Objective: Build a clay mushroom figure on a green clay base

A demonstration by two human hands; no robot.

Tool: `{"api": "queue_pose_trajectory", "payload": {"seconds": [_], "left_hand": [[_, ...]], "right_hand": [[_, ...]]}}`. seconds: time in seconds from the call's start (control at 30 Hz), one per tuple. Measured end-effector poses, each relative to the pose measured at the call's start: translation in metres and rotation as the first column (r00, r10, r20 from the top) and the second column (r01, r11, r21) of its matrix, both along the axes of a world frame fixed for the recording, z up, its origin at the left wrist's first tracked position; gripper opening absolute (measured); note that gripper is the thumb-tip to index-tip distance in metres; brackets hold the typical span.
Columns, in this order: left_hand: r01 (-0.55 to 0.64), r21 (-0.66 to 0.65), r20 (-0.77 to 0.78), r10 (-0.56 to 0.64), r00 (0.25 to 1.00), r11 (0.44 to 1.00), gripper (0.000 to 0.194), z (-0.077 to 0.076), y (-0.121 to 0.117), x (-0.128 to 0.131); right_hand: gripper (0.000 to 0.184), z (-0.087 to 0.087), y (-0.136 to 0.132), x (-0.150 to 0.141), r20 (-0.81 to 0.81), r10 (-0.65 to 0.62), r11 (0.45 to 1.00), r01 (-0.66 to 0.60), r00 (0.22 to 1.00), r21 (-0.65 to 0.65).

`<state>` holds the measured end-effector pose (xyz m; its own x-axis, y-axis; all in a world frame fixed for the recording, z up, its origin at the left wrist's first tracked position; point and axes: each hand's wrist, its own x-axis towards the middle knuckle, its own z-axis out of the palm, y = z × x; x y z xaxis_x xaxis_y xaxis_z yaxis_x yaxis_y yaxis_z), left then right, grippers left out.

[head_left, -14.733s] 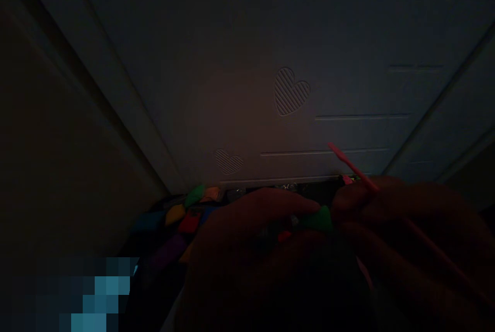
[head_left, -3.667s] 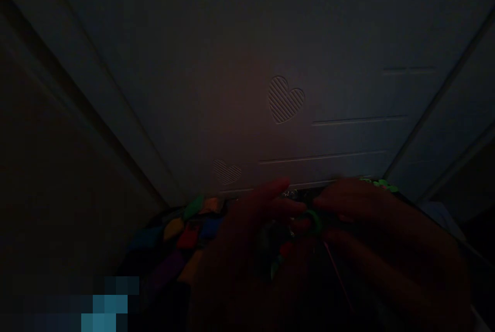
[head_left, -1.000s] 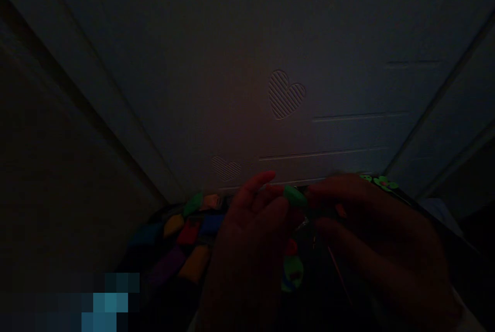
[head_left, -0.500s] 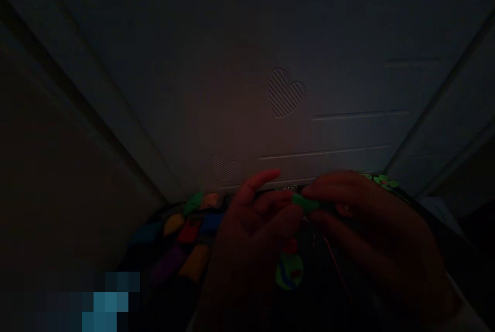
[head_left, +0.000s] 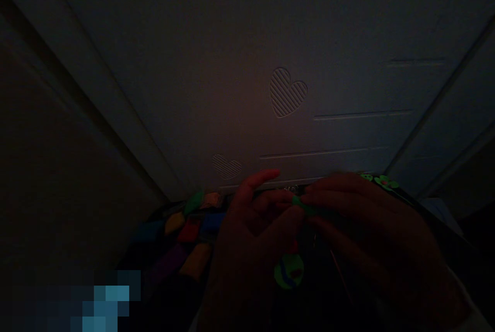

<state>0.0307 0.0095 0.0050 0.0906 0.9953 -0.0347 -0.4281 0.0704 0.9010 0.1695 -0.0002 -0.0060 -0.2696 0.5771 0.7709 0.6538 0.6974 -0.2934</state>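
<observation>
Between the fingertips of both hands is a small piece of green modelling clay [head_left: 308, 208], mostly covered by the fingers. My left hand [head_left: 255, 229] pinches its left end between thumb and finger, while its index finger points up and away. On the other side my right hand [head_left: 371, 223] presses the clay between thumb and fingers. Below them lies a bright green disc [head_left: 289, 271] with a blue strip and a dark red patch. A red bit [head_left: 293, 247] shows just above the disc. A thin pink modelling stick [head_left: 340, 269] lies under my right hand.
Blocks of coloured clay, among them a red block [head_left: 189, 230], a yellow block [head_left: 175, 223] and a purple block [head_left: 169, 263], lie at the left. Green flower shapes [head_left: 385, 182] are at the right back. A pale panel with embossed hearts [head_left: 288, 93] rises behind. The light is very dim.
The pink stick, earlier in my right hand, now lies on the dark surface. The green clay has been turned and flattened between my fingers, and my right fingers now cover more of it.
</observation>
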Motion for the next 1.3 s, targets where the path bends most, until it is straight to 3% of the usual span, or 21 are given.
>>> {"api": "queue_pose_trajectory", "payload": {"seconds": [0.9,1.2,1.3], "left_hand": [[0.049,0.011,0.026,-0.049,0.998,0.999,0.042,0.0,-0.0003,0.0011],[0.076,-0.033,-0.076,-0.078,0.994,0.997,0.05,0.0022,0.0025,-0.0015],[0.067,-0.044,-0.064,-0.07,0.996,0.997,0.047,0.0037,0.002,-0.0016]], "right_hand": [[0.025,0.0022,-0.0038,0.005,0.047,0.015,1.0,-0.015,0.999,-0.008],[0.027,-0.0026,-0.0054,0.0082,0.008,0.046,0.994,-0.045,0.999,-0.097],[0.024,-0.0004,-0.0054,0.0079,0.011,0.015,0.998,-0.014,1.0,-0.055]]}}
